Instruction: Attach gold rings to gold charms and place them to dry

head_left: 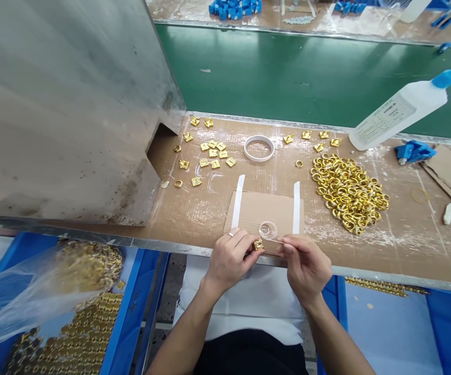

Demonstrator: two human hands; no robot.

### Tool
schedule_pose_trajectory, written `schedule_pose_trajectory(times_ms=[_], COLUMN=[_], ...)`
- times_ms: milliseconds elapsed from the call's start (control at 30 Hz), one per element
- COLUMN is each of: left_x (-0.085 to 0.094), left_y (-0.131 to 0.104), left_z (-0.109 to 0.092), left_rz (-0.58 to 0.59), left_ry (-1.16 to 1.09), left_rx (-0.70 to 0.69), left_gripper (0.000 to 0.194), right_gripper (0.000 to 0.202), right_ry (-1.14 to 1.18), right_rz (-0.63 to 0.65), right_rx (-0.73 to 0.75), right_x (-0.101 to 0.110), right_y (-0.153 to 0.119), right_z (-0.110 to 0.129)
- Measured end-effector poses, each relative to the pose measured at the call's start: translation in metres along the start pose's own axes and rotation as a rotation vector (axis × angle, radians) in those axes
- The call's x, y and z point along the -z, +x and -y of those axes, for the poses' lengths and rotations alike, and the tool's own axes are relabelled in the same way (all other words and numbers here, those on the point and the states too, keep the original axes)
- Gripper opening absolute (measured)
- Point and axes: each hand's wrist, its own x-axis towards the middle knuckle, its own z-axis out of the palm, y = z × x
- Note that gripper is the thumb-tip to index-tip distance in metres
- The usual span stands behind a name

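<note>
Between the thumb and fingers of my left hand is a small gold square piece, held at the near edge of the cardboard pad. My right hand pinches a thin stick, its tip pointing left toward the gold piece. I cannot tell whether the tip touches it. Just beyond both hands a small clear round dish sits on the pad. White tape strips run along the pad's two sides.
A heap of gold rings lies to the right, loose gold square pieces to the left. A tape roll and a tilted bottle stand behind. A metal box blocks the left. Blue trays flank my lap.
</note>
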Motion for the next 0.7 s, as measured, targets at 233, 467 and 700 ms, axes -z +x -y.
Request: schedule_pose_trajectory(times_ms=[233, 467, 700], left_x=[0.004, 0.003, 0.004], left_y=[-0.003, -0.002, -0.002], left_z=[0.003, 0.002, 0.001], left_rz=[-0.007, -0.013, -0.009], left_ry=[-0.079, -0.051, -0.055], left_rx=[-0.028, -0.027, -0.015], left_gripper=[0.019, 0.023, 0.019], right_gripper=[0.013, 0.015, 0.013], right_ry=[-0.117, -0.142, -0.066], right_rz=[0.061, 0.133, 0.093], right_rx=[0.005, -0.011, -0.058], right_x=[-0.003, -0.004, -0.003], right_y=[0.024, 0.024, 0.023], right_z=[0.0, 0.002, 0.002])
